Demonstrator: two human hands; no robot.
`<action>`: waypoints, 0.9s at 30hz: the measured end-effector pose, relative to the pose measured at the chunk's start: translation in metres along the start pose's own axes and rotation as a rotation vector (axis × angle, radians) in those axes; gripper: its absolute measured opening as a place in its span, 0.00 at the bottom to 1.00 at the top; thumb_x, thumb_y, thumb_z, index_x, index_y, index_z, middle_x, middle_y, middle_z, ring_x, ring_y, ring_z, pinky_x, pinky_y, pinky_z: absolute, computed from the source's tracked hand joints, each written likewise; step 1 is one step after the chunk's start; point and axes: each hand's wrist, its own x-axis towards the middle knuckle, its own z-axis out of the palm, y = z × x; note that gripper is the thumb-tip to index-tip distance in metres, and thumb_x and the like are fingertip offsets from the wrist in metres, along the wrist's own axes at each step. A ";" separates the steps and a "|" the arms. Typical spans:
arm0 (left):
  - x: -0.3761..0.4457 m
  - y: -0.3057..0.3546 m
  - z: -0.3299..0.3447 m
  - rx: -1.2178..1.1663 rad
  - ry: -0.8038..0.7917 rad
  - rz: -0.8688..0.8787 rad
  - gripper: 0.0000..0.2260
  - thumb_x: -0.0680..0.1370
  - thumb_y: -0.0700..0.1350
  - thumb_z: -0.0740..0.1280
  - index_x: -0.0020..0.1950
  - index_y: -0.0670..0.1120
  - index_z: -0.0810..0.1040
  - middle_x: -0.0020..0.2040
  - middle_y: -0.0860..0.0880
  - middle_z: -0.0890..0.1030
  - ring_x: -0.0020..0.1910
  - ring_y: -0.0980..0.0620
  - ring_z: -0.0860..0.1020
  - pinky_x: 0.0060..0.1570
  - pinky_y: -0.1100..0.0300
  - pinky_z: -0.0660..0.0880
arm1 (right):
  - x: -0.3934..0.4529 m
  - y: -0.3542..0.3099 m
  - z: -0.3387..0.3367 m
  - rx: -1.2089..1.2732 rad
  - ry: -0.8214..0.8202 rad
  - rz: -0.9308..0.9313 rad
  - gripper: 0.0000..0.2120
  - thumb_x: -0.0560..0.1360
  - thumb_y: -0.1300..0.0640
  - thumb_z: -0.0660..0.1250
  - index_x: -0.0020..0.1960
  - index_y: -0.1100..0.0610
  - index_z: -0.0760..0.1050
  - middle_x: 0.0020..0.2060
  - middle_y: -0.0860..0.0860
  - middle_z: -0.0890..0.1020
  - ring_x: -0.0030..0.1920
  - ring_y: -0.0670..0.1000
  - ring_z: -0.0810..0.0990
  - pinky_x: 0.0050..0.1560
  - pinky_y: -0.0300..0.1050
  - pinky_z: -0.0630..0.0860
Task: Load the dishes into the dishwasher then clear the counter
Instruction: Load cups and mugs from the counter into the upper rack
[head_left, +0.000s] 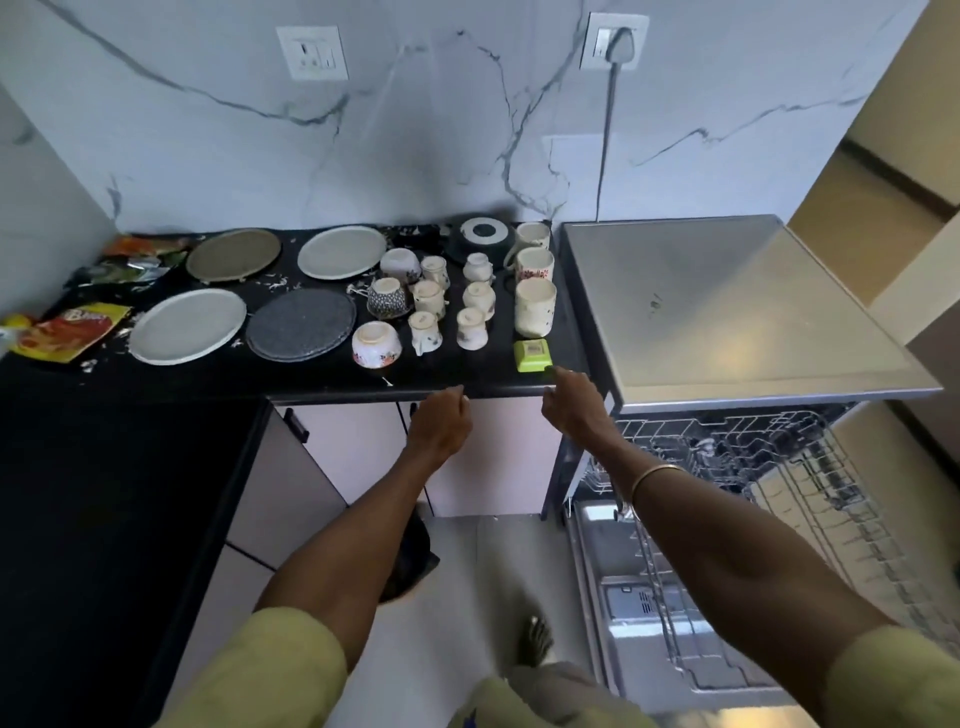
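Note:
Several round plates, such as a pale one (187, 325) and a dark speckled one (301, 324), lie on the black counter (156, 379). To their right stand several small cups (472, 328), bowls (376, 344) and taller mugs (535, 306). A small green square dish (532, 355) sits near the front edge. My left hand (441, 421) hovers at the counter's front edge with fingers loosely curled, holding nothing. My right hand (569, 402) reaches toward the green dish, fingertips just short of it. The dishwasher (727, 312) stands to the right with its door down and lower rack (753, 499) pulled out.
Snack wrappers (67, 332) and crumbs litter the counter's left side. A dark round lid or pan (483, 240) sits at the back. A cable runs from the wall socket (615, 44) down behind the dishwasher. My foot (535, 642) stands on the floor by the open door.

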 end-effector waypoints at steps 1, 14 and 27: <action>0.011 0.000 0.001 -0.002 0.017 0.012 0.14 0.81 0.45 0.57 0.55 0.43 0.80 0.51 0.42 0.83 0.52 0.41 0.81 0.50 0.51 0.77 | 0.009 -0.001 0.001 0.001 0.022 0.004 0.18 0.70 0.61 0.60 0.59 0.57 0.77 0.48 0.59 0.84 0.48 0.64 0.82 0.45 0.53 0.80; 0.190 0.070 0.028 -0.090 -0.006 0.135 0.28 0.75 0.50 0.67 0.72 0.40 0.69 0.67 0.39 0.75 0.66 0.41 0.73 0.65 0.50 0.72 | 0.112 0.020 0.023 -0.013 -0.043 0.094 0.27 0.68 0.38 0.68 0.58 0.56 0.72 0.54 0.56 0.77 0.56 0.60 0.78 0.46 0.53 0.77; 0.253 0.096 0.067 0.018 -0.165 0.101 0.41 0.64 0.61 0.76 0.70 0.43 0.66 0.62 0.41 0.73 0.58 0.39 0.76 0.53 0.49 0.76 | 0.133 0.022 0.041 -0.244 -0.172 0.090 0.46 0.60 0.31 0.73 0.72 0.47 0.63 0.65 0.57 0.70 0.64 0.61 0.70 0.53 0.56 0.76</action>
